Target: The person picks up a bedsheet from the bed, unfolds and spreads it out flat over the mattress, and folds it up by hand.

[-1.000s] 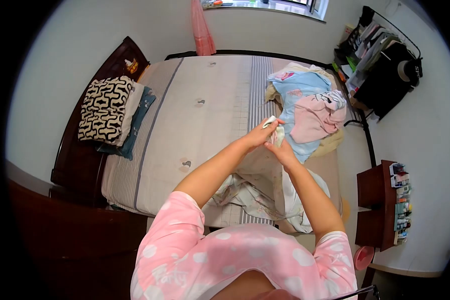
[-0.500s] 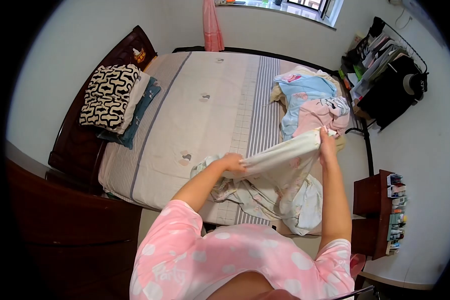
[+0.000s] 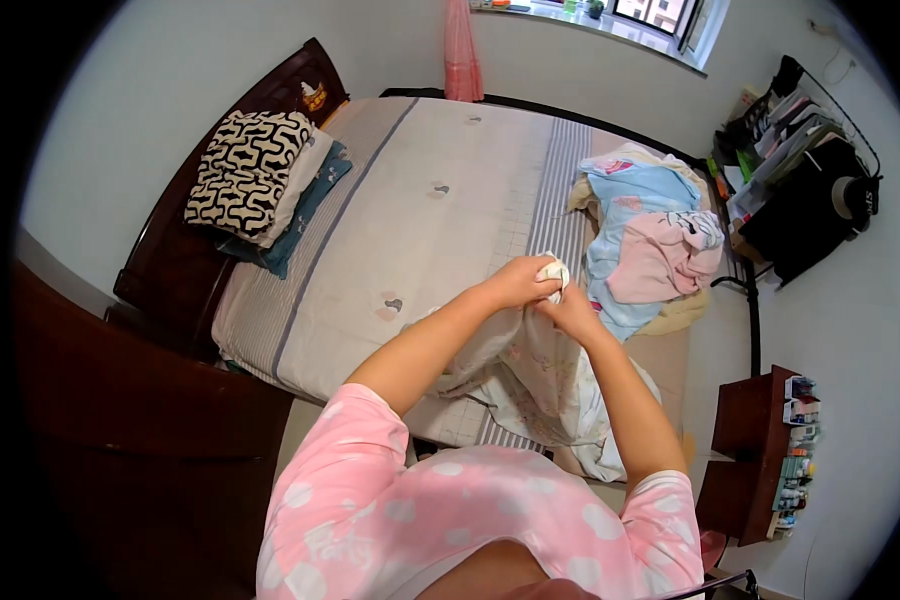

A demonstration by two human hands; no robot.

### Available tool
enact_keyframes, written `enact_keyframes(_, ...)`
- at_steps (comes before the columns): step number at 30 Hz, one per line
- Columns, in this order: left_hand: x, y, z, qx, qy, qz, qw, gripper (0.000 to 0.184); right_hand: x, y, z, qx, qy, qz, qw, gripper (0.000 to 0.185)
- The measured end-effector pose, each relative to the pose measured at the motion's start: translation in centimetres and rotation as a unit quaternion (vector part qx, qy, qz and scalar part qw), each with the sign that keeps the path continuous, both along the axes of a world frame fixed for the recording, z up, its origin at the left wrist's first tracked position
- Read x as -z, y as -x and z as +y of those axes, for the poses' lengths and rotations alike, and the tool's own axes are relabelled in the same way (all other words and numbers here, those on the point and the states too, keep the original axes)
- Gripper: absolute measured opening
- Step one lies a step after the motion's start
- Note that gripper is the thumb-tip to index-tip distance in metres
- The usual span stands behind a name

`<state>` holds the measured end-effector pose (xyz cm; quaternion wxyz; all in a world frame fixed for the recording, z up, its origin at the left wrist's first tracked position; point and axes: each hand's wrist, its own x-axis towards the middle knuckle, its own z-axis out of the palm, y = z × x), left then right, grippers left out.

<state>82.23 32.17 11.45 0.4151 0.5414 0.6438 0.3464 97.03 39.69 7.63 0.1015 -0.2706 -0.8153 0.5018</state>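
Note:
My left hand (image 3: 519, 282) and my right hand (image 3: 574, 312) are close together above the near right part of the bed (image 3: 370, 230). Both are closed on the edge of a pale floral cloth (image 3: 560, 385), with a bunched bit showing between the fingers. The rest of the cloth hangs down from my hands and lies in folds at the bed's near edge. Just beyond my right hand lies a heap of clothes, with a light blue garment (image 3: 650, 185) and a pink garment (image 3: 660, 258) on top.
Folded bedding with a black-and-cream pattern (image 3: 250, 172) rests by the dark headboard (image 3: 165, 250). A clothes rack with a black garment (image 3: 805, 215) stands at the right. Nearer is a dark red cabinet (image 3: 745, 410) with small bottles beside it. A pink curtain (image 3: 461, 50) hangs at the back.
Half a second ago my hands were wide apart with the cloth's edge stretched between them; now they have come together, still holding it. The view has shifted slightly.

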Motion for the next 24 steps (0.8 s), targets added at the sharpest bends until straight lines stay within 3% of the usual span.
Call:
enact_keyframes(2,3.7,1.7,-0.5,-0.036,-0.073,0.005,0.997,0.037,-0.6,0.5,0.7,0.023,-0.026,-0.078,0.996,0.040)
enact_keyframes(3,5.1,2.5,-1.1,-0.053,-0.110,0.007,0.992,0.040,0.0,0.5,1.1,0.053,-0.046,-0.040,0.997,0.034)
enact_keyframes(4,4.4,2.6,-2.6,-0.034,-0.075,-0.001,0.997,0.049,1.0,0.4,1.7,0.083,-0.066,-0.003,0.994,0.029)
enact_keyframes(7,8.6,3.2,-5.1,0.049,0.082,0.064,0.993,0.046,1.8,-0.4,3.6,0.122,-0.051,0.053,0.990,0.025)
enact_keyframes(12,13.6,3.2,-7.4,0.107,0.137,0.254,0.951,0.052,-1.7,-2.1,5.8,0.215,0.019,0.087,0.972,0.028)
enact_keyframes(14,14.7,4.0,-7.9,0.124,0.172,0.336,0.918,0.052,-1.0,-3.9,9.2,0.267,-0.091,0.021,0.959,0.030)
enact_keyframes(16,16.2,5.9,-9.5,0.143,0.201,0.405,0.880,0.051,-3.6,-6.5,11.0,0.324,0.095,0.283,0.898,0.028)
enact_keyframes(19,16.3,8.3,-12.0,0.037,0.172,0.452,0.874,0.042,-4.3,-9.5,14.0,0.340,0.132,0.349,0.863,0.033)
enact_keyframes(22,19.0,11.6,-12.8,-0.110,-0.087,0.396,0.907,0.035,-4.1,-11.5,15.0,0.380,0.138,0.351,0.844,0.036)
enact_keyframes(24,15.7,11.6,-11.7,-0.176,-0.013,0.283,0.943,0.031,-2.1,-12.6,16.6,0.378,0.138,0.328,0.855,0.036)
